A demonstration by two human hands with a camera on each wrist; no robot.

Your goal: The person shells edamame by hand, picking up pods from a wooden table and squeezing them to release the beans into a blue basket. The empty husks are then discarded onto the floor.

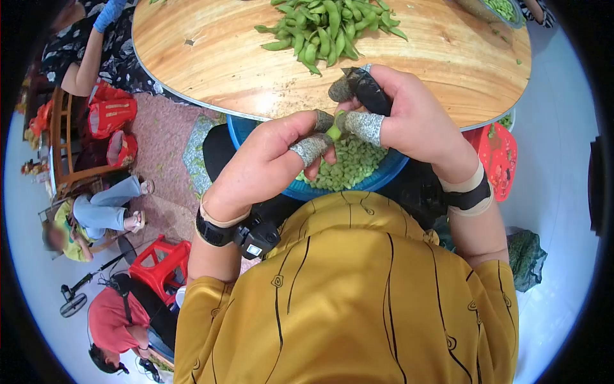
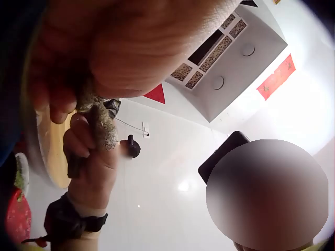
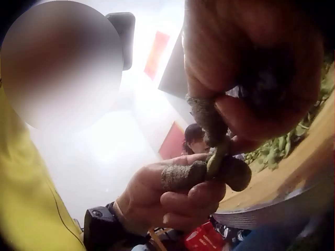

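Between the two hands is a green pod point(image 1: 334, 132), pinched from both sides over a blue basin point(image 1: 390, 169) of shelled green beans point(image 1: 352, 163). My left hand point(image 1: 268, 153) grips its near end with thumb and finger, both in grey finger covers. My right hand point(image 1: 416, 118) pinches the other end; it wears grey covers and a black one. In the right wrist view the pod point(image 3: 213, 162) shows between the left hand's covered fingertips point(image 3: 183, 175) and the right hand point(image 3: 251, 78) above. The left wrist view hides the pod behind the fingers.
A pile of unshelled pods point(image 1: 329, 29) lies on the round wooden table point(image 1: 211, 57). At its top right stands a bowl point(image 1: 476, 8) of beans. Red stools point(image 1: 157, 265), a fan point(image 1: 73, 305) and two seated people are at the left; a gloved arm reaches in at the top left.
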